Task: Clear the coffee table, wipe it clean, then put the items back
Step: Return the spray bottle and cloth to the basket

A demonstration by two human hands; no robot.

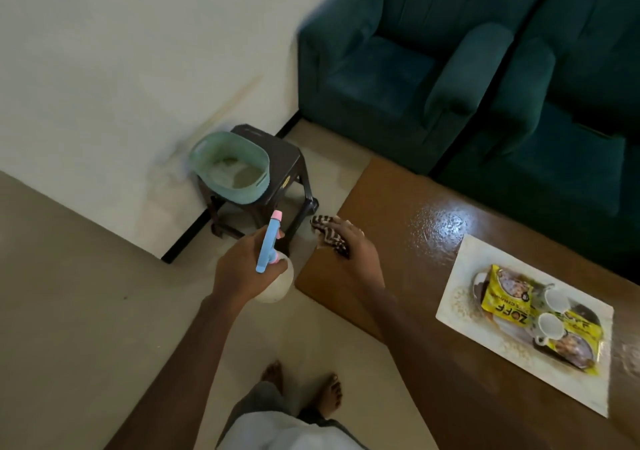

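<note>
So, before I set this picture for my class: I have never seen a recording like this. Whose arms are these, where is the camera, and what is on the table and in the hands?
There is no machine here: the arms belong to a person, and the one picture comes from a camera worn on their head, looking down. The left hand grips a spray bottle. The right hand has a striped cloth under it at the corner of the coffee table. On the table lies a white mat carrying yellow packets and two white cups. Against the wall, a green basin sits on a dark stool; green sofas stand behind the table.
</note>
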